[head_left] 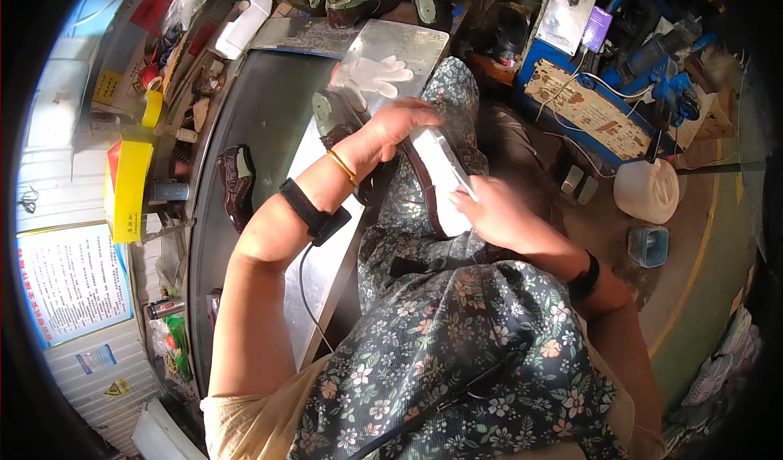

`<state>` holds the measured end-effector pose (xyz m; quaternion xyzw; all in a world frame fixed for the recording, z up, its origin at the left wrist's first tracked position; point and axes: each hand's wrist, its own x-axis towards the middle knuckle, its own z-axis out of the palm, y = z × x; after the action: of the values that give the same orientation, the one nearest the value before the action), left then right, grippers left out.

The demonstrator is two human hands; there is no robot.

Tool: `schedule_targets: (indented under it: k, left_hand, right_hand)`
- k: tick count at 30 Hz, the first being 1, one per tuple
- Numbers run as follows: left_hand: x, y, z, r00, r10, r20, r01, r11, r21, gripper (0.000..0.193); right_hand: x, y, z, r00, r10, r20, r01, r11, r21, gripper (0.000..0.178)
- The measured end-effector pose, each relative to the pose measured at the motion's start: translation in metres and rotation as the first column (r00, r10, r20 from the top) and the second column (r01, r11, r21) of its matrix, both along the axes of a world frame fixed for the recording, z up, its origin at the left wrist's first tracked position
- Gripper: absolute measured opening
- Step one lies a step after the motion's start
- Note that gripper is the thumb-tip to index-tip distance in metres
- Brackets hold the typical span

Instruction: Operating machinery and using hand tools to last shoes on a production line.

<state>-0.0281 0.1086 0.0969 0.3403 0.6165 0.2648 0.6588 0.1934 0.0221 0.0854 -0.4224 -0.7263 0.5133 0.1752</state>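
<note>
A brown shoe (pixel 445 207) lies along my lap, its pale sole upward and washed out by bright sun. Closed around its far end is my left hand (pixel 401 127). At the near right side of the sole, my right hand (pixel 499 209) is closed, slightly blurred, fingers pinched by a thin pale edge; whether that is a tool or part of the sole I cannot tell. Just left of my left hand, another shoe with a grey-green sole (pixel 328 113) is partly hidden by my forearm. A white glove (pixel 373 75) rests on the metal plate beyond it.
A dark conveyor belt (pixel 281 105) curves along the left, carrying another brown shoe (pixel 237 187). More shoes (pixel 349 7) sit at the far end. Right of me are a blue machine (pixel 587 105) with loose cables, a white plastic jug (pixel 644 191) and a clear blue container (pixel 648 246).
</note>
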Motion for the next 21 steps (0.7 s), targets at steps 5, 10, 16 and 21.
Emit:
schedule_targets:
  k: [5, 10, 16, 21]
  left_hand:
    - [-0.010, -0.020, -0.020, 0.996, 0.012, -0.084, 0.016, 0.947, 0.321, 0.045]
    - [-0.007, -0.051, -0.035, 0.938, 0.147, -0.313, 0.091, 0.770, 0.632, 0.051]
    - [-0.010, -0.052, -0.027, 0.997, -0.070, -0.016, 0.067, 0.825, 0.562, 0.083]
    - [-0.014, -0.049, -0.024, 0.968, -0.185, 0.168, 0.081, 0.870, 0.487, 0.099]
  right_hand:
    - [0.019, -0.002, 0.012, 0.980, 0.048, -0.192, -0.083, 0.980, -0.181, 0.031]
    - [0.026, 0.008, 0.028, 0.945, -0.142, -0.294, 0.077, 0.972, -0.223, 0.034]
    - [-0.003, 0.036, 0.055, 0.999, -0.033, 0.028, 0.025, 0.963, 0.270, 0.030]
    - [-0.016, 0.050, 0.060, 0.968, 0.099, 0.231, -0.174, 0.927, 0.331, 0.036]
